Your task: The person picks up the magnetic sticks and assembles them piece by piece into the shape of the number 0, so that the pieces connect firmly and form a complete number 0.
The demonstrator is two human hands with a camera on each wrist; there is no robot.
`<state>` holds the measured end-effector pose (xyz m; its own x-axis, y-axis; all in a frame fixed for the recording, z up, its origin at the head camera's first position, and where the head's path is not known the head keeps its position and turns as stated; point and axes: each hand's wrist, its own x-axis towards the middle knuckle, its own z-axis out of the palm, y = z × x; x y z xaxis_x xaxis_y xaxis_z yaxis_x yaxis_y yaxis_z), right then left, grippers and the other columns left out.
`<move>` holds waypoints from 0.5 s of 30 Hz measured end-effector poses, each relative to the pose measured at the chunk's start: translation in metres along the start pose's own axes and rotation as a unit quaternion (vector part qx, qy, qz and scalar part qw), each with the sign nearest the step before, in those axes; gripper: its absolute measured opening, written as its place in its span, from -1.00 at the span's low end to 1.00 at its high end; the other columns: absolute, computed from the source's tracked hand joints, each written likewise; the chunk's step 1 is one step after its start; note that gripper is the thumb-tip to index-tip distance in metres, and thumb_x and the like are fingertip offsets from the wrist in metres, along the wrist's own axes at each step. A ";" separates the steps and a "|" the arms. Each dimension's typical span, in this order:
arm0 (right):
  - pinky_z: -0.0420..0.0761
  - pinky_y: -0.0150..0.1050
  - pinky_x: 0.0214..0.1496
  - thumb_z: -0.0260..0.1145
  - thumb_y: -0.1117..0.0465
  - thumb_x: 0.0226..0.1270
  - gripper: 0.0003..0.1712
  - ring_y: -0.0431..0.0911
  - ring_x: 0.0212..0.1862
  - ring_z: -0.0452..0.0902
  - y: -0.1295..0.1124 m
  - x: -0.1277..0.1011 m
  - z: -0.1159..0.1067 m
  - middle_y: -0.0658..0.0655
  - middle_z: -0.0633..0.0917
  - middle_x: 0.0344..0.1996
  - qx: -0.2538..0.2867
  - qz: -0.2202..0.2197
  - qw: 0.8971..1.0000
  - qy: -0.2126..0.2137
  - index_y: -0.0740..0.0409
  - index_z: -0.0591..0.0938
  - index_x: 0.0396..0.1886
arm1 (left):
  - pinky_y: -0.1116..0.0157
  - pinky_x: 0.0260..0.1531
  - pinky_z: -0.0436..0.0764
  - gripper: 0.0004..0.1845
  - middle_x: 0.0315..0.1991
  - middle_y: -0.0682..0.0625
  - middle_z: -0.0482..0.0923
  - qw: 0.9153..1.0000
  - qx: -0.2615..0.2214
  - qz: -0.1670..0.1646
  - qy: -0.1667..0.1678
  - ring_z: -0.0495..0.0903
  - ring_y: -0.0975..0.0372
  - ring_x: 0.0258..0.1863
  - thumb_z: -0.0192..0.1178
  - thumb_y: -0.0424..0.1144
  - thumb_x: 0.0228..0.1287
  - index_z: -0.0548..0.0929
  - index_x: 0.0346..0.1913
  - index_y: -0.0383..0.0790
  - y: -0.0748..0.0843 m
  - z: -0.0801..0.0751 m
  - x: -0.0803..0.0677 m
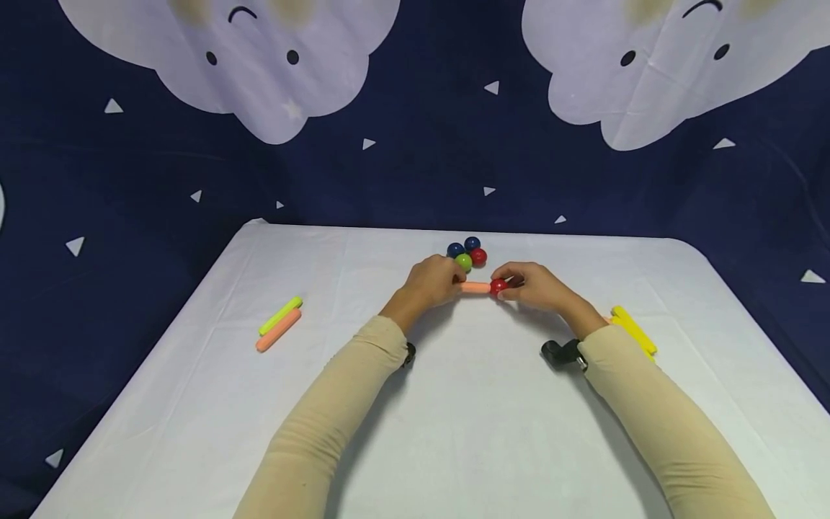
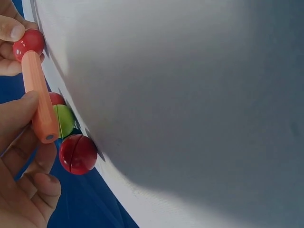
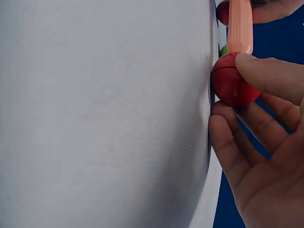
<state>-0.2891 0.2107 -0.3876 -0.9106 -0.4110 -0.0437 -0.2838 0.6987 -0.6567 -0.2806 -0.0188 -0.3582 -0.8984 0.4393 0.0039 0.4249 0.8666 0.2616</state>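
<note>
Between the two hands is an orange ridged stick [image 1: 475, 287] with a red ball [image 1: 498, 287] at one end. My left hand [image 1: 433, 280] pinches the stick; its free end, with a small dark hole, shows in the left wrist view. With thumb and fingers, my right hand [image 1: 535, 286] grips the red ball, which meets the stick's tip in the right wrist view. Just behind the hands sit a green ball [image 1: 463, 262], a second red ball [image 1: 478, 257] and two blue balls [image 1: 456, 250]. Another red ball [image 2: 78, 154] near the left hand appears in the left wrist view.
On the left of the white table [image 1: 480, 432] lie a yellow-green stick [image 1: 281, 316] and an orange stick [image 1: 279, 330]. Yellow sticks [image 1: 633, 330] lie at the right, partly hidden by the right sleeve. A dark blue cloth with clouds [image 1: 441, 166] hangs behind the table.
</note>
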 end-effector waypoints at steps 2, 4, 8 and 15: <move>0.57 0.05 0.17 0.33 0.32 0.29 -0.64 0.13 0.12 0.60 0.000 0.000 0.000 0.23 0.71 0.04 0.001 0.002 1.000 -0.002 0.14 0.63 0.09 | 0.22 -0.07 0.63 -0.78 -0.11 0.08 0.75 1.000 0.000 0.001 0.001 0.62 0.22 -0.12 0.27 -0.21 0.32 0.79 -0.03 0.01 -0.001 0.000 0.000; 0.55 0.09 0.21 0.33 0.32 0.29 -0.64 0.14 0.13 0.59 -0.001 0.001 -0.001 0.24 0.70 0.07 0.000 0.004 1.000 -0.003 0.14 0.63 0.09 | 0.22 -0.10 0.62 -0.77 -0.13 0.07 0.74 1.000 -0.004 0.003 0.004 0.62 0.22 -0.13 0.28 -0.20 0.30 0.78 -0.02 0.00 -0.003 0.000 0.000; 0.52 0.12 0.25 0.34 0.31 0.29 -0.63 0.16 0.14 0.58 -0.002 0.002 -0.002 0.27 0.68 0.12 -0.001 0.004 1.000 -0.007 0.14 0.63 0.10 | 0.24 -0.13 0.61 -0.72 -0.15 0.05 0.72 0.999 -0.029 0.000 0.023 0.60 0.23 -0.16 0.29 -0.20 0.28 0.75 0.04 -0.03 -0.011 -0.001 -0.002; 0.51 0.10 0.24 0.34 0.31 0.28 -0.62 0.13 0.12 0.56 -0.004 0.001 -0.002 0.25 0.67 0.13 -0.003 0.013 1.000 -0.011 0.14 0.63 0.11 | 0.16 0.01 0.58 -0.75 -0.12 0.00 0.70 0.995 -0.077 -0.006 0.058 0.61 0.16 -0.09 0.23 -0.24 0.31 0.73 0.01 -0.12 -0.049 -0.016 -0.011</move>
<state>-0.2897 0.2087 -0.3836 -0.9107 -0.4057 -0.0772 -0.2624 0.7128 -0.6504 -0.2935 -0.0696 -0.3553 -0.9141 0.3909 0.1081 0.3994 0.8215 0.4069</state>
